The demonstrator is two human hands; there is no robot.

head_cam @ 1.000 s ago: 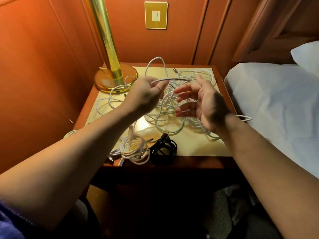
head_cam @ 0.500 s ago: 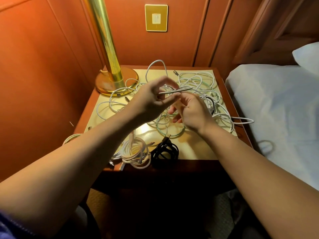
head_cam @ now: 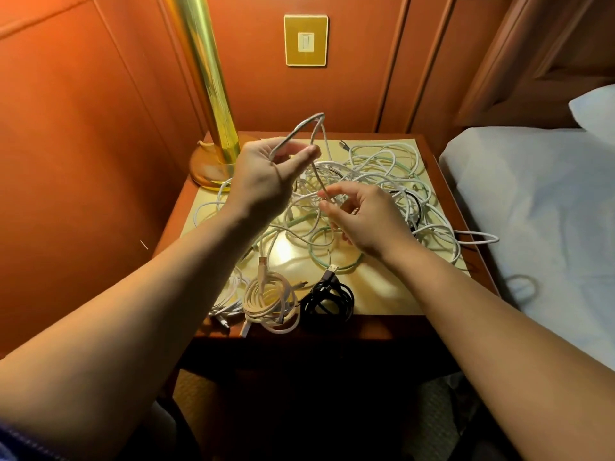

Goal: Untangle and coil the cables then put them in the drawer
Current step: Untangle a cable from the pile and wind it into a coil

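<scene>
Your left hand is raised above the desk, its fingers pinched shut on a white cable that arches up in a narrow loop above the hand. The same cable runs down to your right hand, whose fingers are closed lightly on it just above the pile. Beneath both hands a tangle of white and pale green cables sprawls over the back and middle of the desk, one loop hanging off the right edge toward the bed. Near the front edge lie three finished coils: a white coil in the middle, a black coil touching it on the right, and a smaller white bundle to the left, partly hidden by your left forearm. A brass lamp stands at the desk's back left corner. A light switch sits on the wood-panelled wall behind.
</scene>
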